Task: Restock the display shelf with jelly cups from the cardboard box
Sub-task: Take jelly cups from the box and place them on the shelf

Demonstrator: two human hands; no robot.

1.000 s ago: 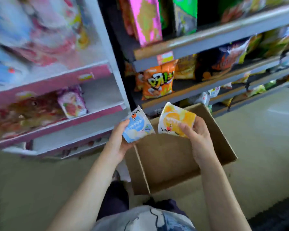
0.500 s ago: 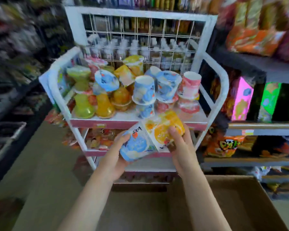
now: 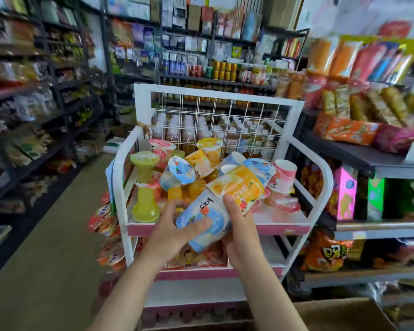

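I am gripping a blue jelly cup point(image 3: 202, 225) in my left hand point(image 3: 175, 225) and an orange jelly cup point(image 3: 239, 187) in my right hand point(image 3: 240, 225), at the shelf's point(image 3: 282, 226) front edge. Next they probably need setting among the cups there.

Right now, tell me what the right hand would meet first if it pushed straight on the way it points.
Most likely the pink jelly cups at the right of the display shelf. The right hand, holding the orange jelly cup, points up and forward toward them; depth is hard to judge.
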